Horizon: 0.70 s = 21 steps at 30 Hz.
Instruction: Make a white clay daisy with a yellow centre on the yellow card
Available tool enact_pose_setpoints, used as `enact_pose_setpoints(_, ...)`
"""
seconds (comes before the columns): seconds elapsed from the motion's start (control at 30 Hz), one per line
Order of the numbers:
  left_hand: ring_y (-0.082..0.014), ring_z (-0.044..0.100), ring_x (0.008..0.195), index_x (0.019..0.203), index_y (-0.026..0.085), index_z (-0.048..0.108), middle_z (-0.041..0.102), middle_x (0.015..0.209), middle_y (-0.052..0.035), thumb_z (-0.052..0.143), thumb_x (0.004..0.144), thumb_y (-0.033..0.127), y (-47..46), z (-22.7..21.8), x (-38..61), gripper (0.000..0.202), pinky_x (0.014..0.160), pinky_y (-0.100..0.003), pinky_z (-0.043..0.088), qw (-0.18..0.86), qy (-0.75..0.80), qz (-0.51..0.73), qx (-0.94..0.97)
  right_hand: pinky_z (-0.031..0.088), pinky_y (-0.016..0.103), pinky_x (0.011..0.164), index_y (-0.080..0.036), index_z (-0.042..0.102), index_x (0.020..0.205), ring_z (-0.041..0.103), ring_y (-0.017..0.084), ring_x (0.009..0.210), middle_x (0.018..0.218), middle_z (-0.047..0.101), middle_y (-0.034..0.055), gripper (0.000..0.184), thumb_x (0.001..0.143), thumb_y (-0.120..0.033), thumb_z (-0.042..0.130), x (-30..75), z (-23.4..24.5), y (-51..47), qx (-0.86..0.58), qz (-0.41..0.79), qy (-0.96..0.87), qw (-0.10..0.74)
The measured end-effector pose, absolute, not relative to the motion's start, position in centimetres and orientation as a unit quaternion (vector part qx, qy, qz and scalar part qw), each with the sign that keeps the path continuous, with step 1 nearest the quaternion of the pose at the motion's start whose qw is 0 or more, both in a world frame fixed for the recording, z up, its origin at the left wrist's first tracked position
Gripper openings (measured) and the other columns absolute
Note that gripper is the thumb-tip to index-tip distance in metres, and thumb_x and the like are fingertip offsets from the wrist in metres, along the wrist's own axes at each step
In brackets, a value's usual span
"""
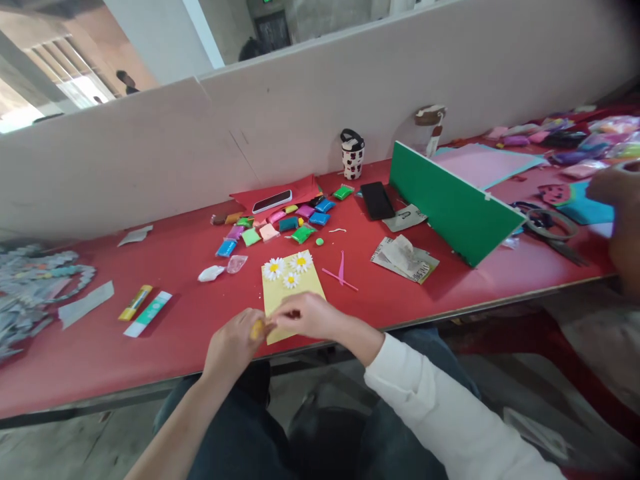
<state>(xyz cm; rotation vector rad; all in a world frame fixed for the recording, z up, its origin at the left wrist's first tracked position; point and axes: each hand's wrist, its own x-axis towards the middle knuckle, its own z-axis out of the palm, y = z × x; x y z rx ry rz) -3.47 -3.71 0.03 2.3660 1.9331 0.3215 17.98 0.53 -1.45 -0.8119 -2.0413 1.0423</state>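
From my distant seat I take the yellow card point(277, 300) as my clock. The left hand point(235, 339) is closed around a small orange-yellow lump point(257, 329), just between 7 and 8 o'clock, near the card's edge; I suppose this grip steadies the lump for the other hand. The right hand point(309, 313) reaches above the card's lower part with bent fingers, their tips close beside the lump, but I cannot tell whether they pinch something. Three white flowers point(274, 269) lie toward 12 o'clock on the card, which perhaps leaves its lower part free. Two pink sticks point(341, 272) cross at 2 o'clock, probably put there for easy reach. The coloured packets point(302, 233) gather beyond, around 12, and a yellow tube point(135, 303) rests at 9, apparently outside the working space.
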Motion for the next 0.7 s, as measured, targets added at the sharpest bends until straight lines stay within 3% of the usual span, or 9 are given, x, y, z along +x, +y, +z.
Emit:
enact_pose_setpoints(0.1, -0.0209, 0.067, 0.088, 0.092, 0.027, 0.064, 0.071, 0.101, -0.0023, 0.040, 0.093, 0.044, -2.0, -0.7, -6.8, 0.030, 0.066, -0.027, 0.045, -0.005, 0.700, 0.134, 0.701, 0.043, 0.023, 0.062, -0.029, 0.073, 0.103, 0.065, 0.013, 0.077, 0.099, 0.075, -0.0012, 0.023, 0.091, -0.034, 0.053, 21.9, -0.9, 3.0, -0.448, 0.332, -0.749, 0.357)
enact_pose_setpoints(0.17, -0.0268, 0.065, 0.098, 0.100, 0.023, 0.064, 0.070, 0.109, -0.0074, 0.036, 0.095, 0.044, -0.4, -1.2, -9.2, 0.036, 0.076, -0.033, 0.047, -0.063, 0.720, 0.112, 0.682, 0.043, 0.024, 0.064, -0.030, 0.073, 0.099, 0.066, 0.015, 0.084, 0.103, 0.074, -0.0001, 0.021, 0.091, -0.033, 0.054, 24.9, -0.6, 4.3, -0.577, 0.198, -0.745, 0.270)
enact_pose_setpoints(0.27, -0.0378, 0.059, 0.108, 0.122, 0.014, 0.057, 0.066, 0.115, -0.0186, 0.044, 0.091, 0.047, 1.6, -1.9, -11.4, 0.047, 0.091, -0.049, 0.043, -0.123, 0.731, 0.085, 0.666, 0.039, 0.027, 0.057, -0.024, 0.074, 0.076, 0.066, 0.018, 0.069, 0.079, 0.075, 0.0053, 0.016, 0.083, -0.033, 0.064, 27.8, -1.2, 5.0, -0.632, 0.166, -0.731, 0.196)
enact_pose_setpoints(0.37, -0.0370, 0.050, 0.125, 0.138, 0.010, 0.042, 0.057, 0.131, -0.0214, 0.052, 0.088, 0.044, 2.4, -2.7, -10.9, 0.061, 0.106, -0.052, 0.034, -0.181, 0.680, 0.125, 0.699, 0.037, 0.027, 0.054, -0.024, 0.072, 0.072, 0.064, 0.019, 0.063, 0.072, 0.073, 0.0046, 0.018, 0.078, -0.041, 0.070, 28.2, -2.4, 4.6, -0.641, 0.167, -0.734, 0.152)
enact_pose_setpoints(0.43, -0.0305, 0.048, 0.130, 0.135, 0.017, 0.048, 0.057, 0.135, -0.0149, 0.049, 0.091, 0.037, 2.5, -3.1, -9.6, 0.048, 0.112, -0.048, 0.030, -0.156, 0.597, 0.162, 0.770, 0.037, 0.028, 0.054, -0.023, 0.070, 0.075, 0.065, 0.020, 0.067, 0.075, 0.072, 0.0054, 0.018, 0.081, -0.040, 0.068, 27.5, -3.0, 4.4, -0.647, 0.158, -0.734, 0.133)
enact_pose_setpoints(0.5, -0.0264, 0.054, 0.124, 0.122, 0.024, 0.059, 0.065, 0.126, -0.0084, 0.049, 0.091, 0.032, 2.6, -3.5, -7.9, 0.034, 0.111, -0.045, 0.034, -0.075, 0.511, 0.154, 0.843, 0.037, 0.028, 0.055, -0.022, 0.068, 0.077, 0.065, 0.020, 0.069, 0.076, 0.071, 0.0062, 0.015, 0.083, -0.036, 0.064, 26.8, -3.1, 4.2, -0.650, 0.150, -0.737, 0.114)
enact_pose_setpoints(0.7, -0.0230, 0.065, 0.102, 0.101, 0.025, 0.065, 0.071, 0.104, -0.0059, 0.050, 0.090, 0.032, 4.3, -4.7, -5.3, 0.020, 0.092, -0.036, 0.048, 0.059, 0.441, 0.125, 0.887, 0.033, 0.028, 0.052, -0.019, 0.063, 0.077, 0.064, 0.021, 0.066, 0.072, 0.068, 0.0083, 0.006, 0.081, -0.023, 0.059, 25.8, -2.7, 4.6, -0.678, 0.129, -0.720, 0.071)
